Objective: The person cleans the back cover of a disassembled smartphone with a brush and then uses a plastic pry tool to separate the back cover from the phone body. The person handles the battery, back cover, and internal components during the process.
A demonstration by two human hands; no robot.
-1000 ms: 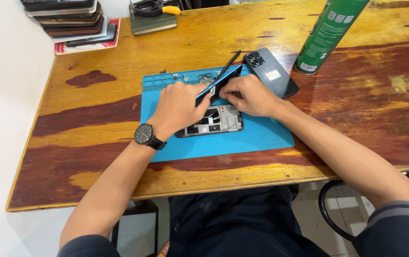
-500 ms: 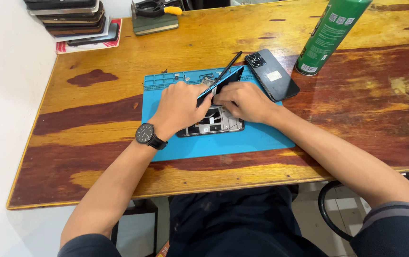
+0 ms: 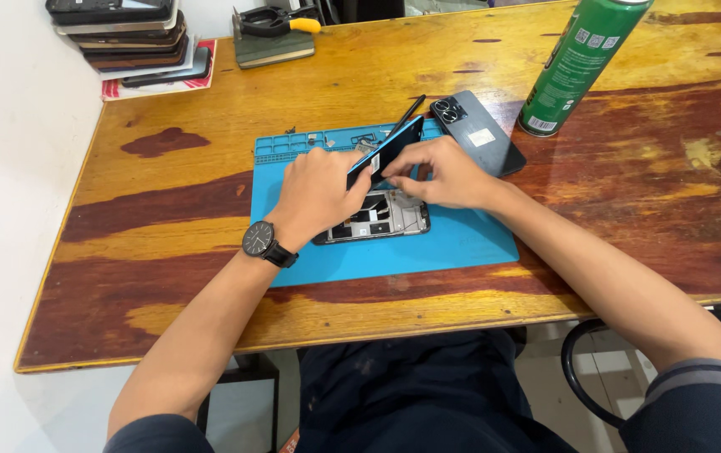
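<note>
The person's left hand is curled around the near end of a thin dark panel with a blue edge, gripping it so that it stands tilted, its far end raised and pointing away from both hands. The right hand meets it from the other side, fingers bent and pinched at the panel's lower part (whether the fingertips press the panel itself or something just behind it, I cannot tell). Directly beneath the two hands lies an opened phone body, its inner parts showing, flat on a blue work mat that covers the tabletop under them. A black wristwatch sits on the left wrist.

Just beyond the right hand, partly off the mat's far corner, rests a dark phone back cover with its camera cluster toward the hands. A thin black stick-like tool pokes out past the raised end of the panel. Farther off beyond the right hand stands a green spray can. Well away past the left hand, at the tabletop's far corner, is a stack of phones, and next to it a small grey box with black-and-yellow-handled pliers on top.
</note>
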